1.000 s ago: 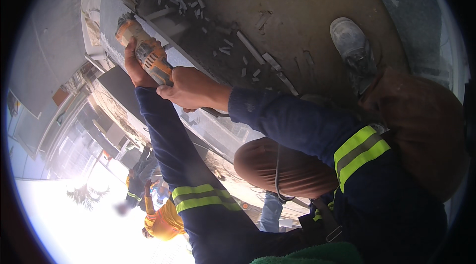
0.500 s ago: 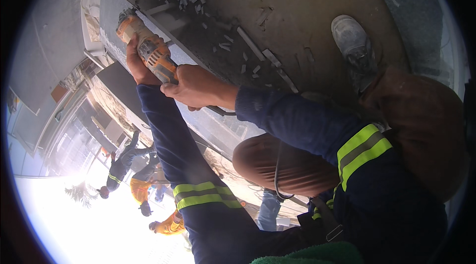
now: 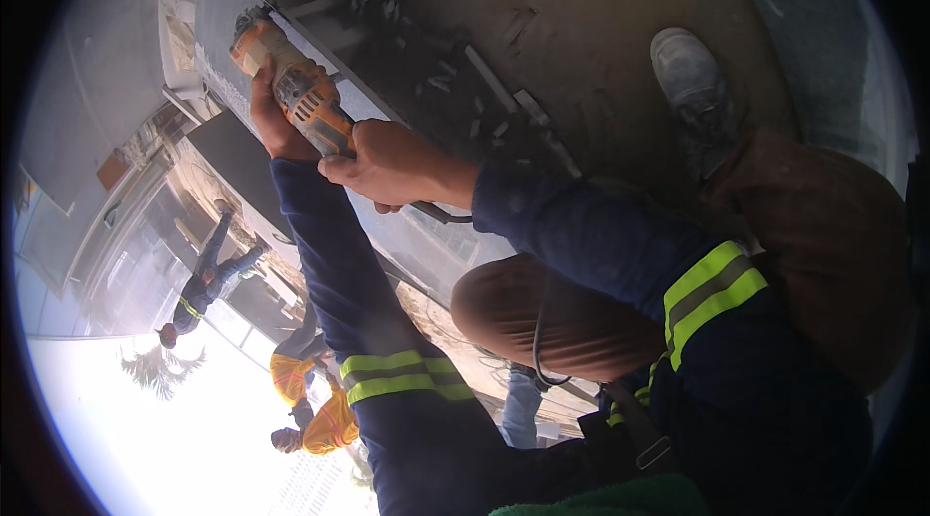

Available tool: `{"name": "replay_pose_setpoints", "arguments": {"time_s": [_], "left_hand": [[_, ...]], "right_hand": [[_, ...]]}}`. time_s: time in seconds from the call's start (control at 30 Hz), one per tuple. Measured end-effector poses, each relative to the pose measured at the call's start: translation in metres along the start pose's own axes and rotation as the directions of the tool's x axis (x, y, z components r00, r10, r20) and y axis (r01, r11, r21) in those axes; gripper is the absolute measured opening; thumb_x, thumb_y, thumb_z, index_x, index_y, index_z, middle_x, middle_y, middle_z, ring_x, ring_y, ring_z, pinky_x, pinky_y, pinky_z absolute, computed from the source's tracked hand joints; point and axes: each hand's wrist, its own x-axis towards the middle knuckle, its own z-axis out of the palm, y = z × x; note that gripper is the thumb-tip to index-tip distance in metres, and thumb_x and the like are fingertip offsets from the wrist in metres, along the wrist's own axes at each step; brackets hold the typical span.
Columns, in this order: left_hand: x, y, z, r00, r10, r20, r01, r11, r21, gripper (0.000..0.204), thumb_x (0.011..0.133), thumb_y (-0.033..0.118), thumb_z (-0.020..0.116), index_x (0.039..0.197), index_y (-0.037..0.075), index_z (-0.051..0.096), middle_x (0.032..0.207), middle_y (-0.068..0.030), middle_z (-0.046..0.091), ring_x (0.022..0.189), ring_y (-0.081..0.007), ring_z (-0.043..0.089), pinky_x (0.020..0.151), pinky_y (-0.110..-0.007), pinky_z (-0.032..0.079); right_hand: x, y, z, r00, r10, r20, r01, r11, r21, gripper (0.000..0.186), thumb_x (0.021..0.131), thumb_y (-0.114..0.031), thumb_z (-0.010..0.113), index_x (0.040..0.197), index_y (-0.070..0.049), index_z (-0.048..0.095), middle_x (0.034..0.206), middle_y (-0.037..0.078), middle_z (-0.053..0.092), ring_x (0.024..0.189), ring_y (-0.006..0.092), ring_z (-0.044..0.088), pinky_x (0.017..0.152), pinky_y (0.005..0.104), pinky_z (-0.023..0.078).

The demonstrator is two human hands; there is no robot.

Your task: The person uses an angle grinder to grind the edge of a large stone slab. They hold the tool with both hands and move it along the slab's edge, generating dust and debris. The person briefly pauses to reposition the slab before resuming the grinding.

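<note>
Both my hands grip a dusty orange angle grinder (image 3: 312, 107). My left hand (image 3: 274, 119) is closed round its front body near the head, and my right hand (image 3: 402, 165) wraps the rear handle. The grinder's head rests at or just over the far end of a long grey slab (image 3: 412, 240); whether the disc touches it I cannot tell, since the disc is mostly hidden. A dark power cord (image 3: 441, 215) leaves the handle below my right hand.
Broken strips (image 3: 491, 78) and several small chips litter the dusty ground beyond the slab. My dusty shoe (image 3: 690, 80) stands at the right, and my bent knee (image 3: 523, 312) is close to the slab. Co-workers (image 3: 329, 419) in orange and dark clothing are at lower left.
The grinder and my right hand have shifted slightly right. Haze over the chips looks thicker. In the background the co-workers appear farther left.
</note>
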Motion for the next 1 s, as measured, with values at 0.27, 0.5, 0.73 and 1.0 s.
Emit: {"name": "replay_pose_setpoints", "arguments": {"time_s": [0.27,0.5,0.73,1.0], "left_hand": [[0.012,0.004,-0.005,0.999,-0.006,-0.054,0.007,1.0,0.001,0.049,0.101,0.048,0.061,0.119,0.002,0.059,0.092,-0.0171,0.071,0.078,-0.0287,0.072,0.073,-0.047,0.064],[0.027,0.013,-0.016,0.998,-0.056,0.001,0.056,0.998,-0.034,0.048,0.102,0.047,0.059,0.121,0.003,0.057,0.092,-0.017,0.07,0.08,-0.0298,0.072,0.072,-0.057,0.065],[0.033,0.026,-0.017,0.991,-0.105,0.082,0.108,0.993,-0.04,0.047,0.104,0.047,0.055,0.12,0.003,0.058,0.092,-0.0162,0.07,0.079,-0.0298,0.072,0.073,-0.06,0.064],[0.026,0.028,-0.009,0.993,-0.104,0.057,0.103,0.994,0.026,0.048,0.104,0.048,0.054,0.119,0.003,0.057,0.091,-0.016,0.069,0.08,-0.0298,0.072,0.074,-0.059,0.063]], "right_hand": [[0.015,-0.003,-0.006,0.998,0.013,0.056,-0.017,0.997,0.077,0.054,0.101,-0.04,0.061,0.073,0.006,0.061,0.057,0.015,0.063,0.05,0.0222,0.069,0.047,0.0337,0.057],[0.025,-0.013,-0.009,0.997,-0.011,0.079,0.004,0.996,0.087,0.053,0.102,-0.037,0.06,0.071,0.006,0.062,0.061,0.015,0.066,0.05,0.0223,0.07,0.046,0.0338,0.056],[0.031,-0.021,-0.01,0.997,0.026,0.078,-0.036,0.992,0.123,0.051,0.102,-0.035,0.061,0.072,0.006,0.061,0.061,0.015,0.065,0.05,0.0224,0.07,0.045,0.034,0.056],[0.027,-0.018,-0.008,0.996,0.016,0.083,-0.029,0.987,0.16,0.048,0.101,-0.033,0.059,0.078,0.009,0.061,0.067,0.015,0.066,0.053,0.0229,0.07,0.046,0.034,0.056]]}}
